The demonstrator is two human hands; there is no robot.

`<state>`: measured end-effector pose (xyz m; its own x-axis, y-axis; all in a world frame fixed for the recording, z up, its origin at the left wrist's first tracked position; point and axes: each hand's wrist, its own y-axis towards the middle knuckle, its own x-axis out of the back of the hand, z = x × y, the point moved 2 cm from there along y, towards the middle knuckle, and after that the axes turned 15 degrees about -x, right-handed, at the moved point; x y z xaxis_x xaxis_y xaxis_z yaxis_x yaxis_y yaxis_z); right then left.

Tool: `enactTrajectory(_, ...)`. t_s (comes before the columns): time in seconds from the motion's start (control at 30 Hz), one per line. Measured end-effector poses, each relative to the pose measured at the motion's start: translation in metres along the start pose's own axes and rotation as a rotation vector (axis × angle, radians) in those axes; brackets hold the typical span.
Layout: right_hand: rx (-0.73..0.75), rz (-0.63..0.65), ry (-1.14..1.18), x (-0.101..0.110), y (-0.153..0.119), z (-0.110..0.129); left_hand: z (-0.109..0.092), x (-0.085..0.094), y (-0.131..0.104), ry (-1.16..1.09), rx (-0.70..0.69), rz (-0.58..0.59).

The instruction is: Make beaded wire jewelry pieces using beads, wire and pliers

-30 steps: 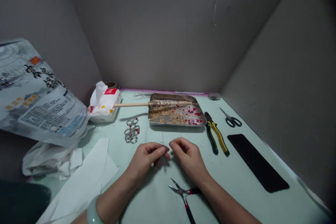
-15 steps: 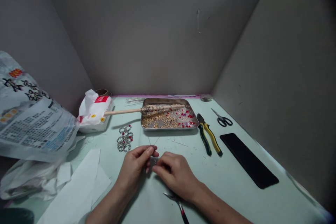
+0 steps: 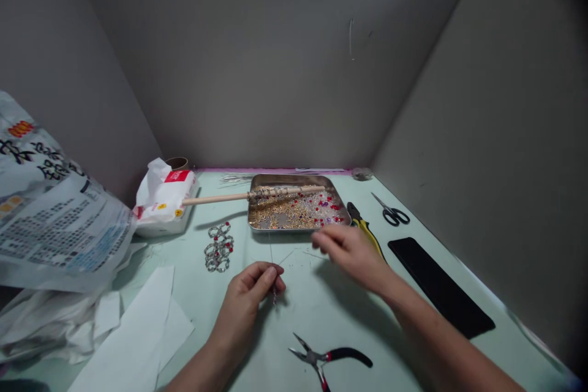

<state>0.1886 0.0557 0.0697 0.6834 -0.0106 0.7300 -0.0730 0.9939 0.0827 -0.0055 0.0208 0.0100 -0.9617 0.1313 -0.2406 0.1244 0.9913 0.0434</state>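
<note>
Thumb and fingers of my left hand (image 3: 257,294) pinch a thin beaded wire (image 3: 275,297). Two bare wire ends fan out above the fingertips, and a short beaded length hangs below them. My right hand (image 3: 349,251) is in the air by the front right corner of the metal bead tray (image 3: 298,231), fingers curled together; whatever they hold, if anything, is hidden. Gold, clear and red beads (image 3: 280,214) lie in the tray. Below my hands, long-nose pliers (image 3: 315,356) rest on the table with jaws apart. Finished-looking bead rings (image 3: 218,249) lie left of the tray.
A wooden stick (image 3: 215,199) wound with beaded wire lies across the tray. Combination pliers (image 3: 367,229), scissors (image 3: 390,211) and a black flat case (image 3: 441,285) lie to the right. Leftward are a tissue pack (image 3: 160,220), white paper (image 3: 133,331) and a large plastic bag (image 3: 59,220).
My right hand has left my left hand and moved up and right toward the tray's corner. More of the long-nose pliers shows. My left hand keeps its pinch on the beaded wire.
</note>
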Motion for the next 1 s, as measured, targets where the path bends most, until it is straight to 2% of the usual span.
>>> enactTrajectory(0.07,-0.041,-0.056,-0.086,0.014,0.027,-0.007,0.002,-0.004,-0.001,-0.06,0.019,0.016)
enactTrajectory(0.13,-0.093,-0.028,-0.252,0.015,0.055,-0.015,0.003,-0.006,-0.001,-0.112,0.042,0.01)
enactTrajectory(0.27,-0.177,0.009,-0.338,-0.007,0.102,-0.028,0.006,-0.005,0.0,-0.121,0.098,-0.023)
enactTrajectory(0.37,-0.223,0.051,-0.367,-0.024,0.121,-0.033,0.007,-0.003,0.001,-0.106,0.126,-0.035)
enactTrajectory(0.47,-0.196,0.112,-0.348,-0.027,0.129,-0.033,0.009,-0.003,0.002,-0.089,0.139,-0.02)
enactTrajectory(0.63,-0.091,0.085,-0.344,-0.015,0.13,-0.026,0.012,-0.003,0.003,-0.049,0.141,0.014)
enactTrajectory(0.73,0.052,0.164,-0.368,-0.03,0.129,-0.012,0.014,-0.003,0.003,-0.035,0.154,0.008)
enactTrajectory(0.83,0.136,0.206,-0.437,-0.049,0.129,-0.003,0.014,-0.003,0.004,-0.052,0.183,0.004)
enactTrajectory(1.0,0.169,0.167,-0.561,-0.057,0.135,-0.003,0.015,-0.003,0.005,-0.061,0.187,0.014)
